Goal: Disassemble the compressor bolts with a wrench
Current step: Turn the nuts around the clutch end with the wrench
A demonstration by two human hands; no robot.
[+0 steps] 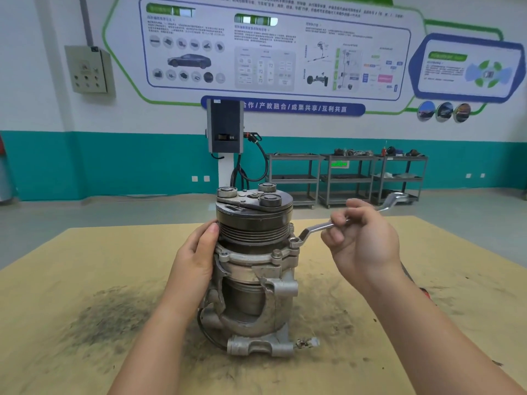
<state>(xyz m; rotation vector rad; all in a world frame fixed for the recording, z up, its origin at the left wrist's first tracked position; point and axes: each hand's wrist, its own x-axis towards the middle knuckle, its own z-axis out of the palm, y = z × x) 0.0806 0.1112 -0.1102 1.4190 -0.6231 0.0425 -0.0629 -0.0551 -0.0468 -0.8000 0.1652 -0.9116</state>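
A grey metal compressor stands upright on the tan table, its dark ribbed pulley on top. My left hand presses flat against the compressor's left side, thumb at the pulley's edge. My right hand grips the shaft of a silver ring wrench. The wrench's ring end sits over a bolt on the right of the flange. Another flange bolt shows at the front.
Dark grime stains the table to the left of and around the compressor. A small white plug on a wire hangs at the compressor's base. A red-tipped object peeks out behind my right forearm. Grey shelf carts and a charging post stand far behind.
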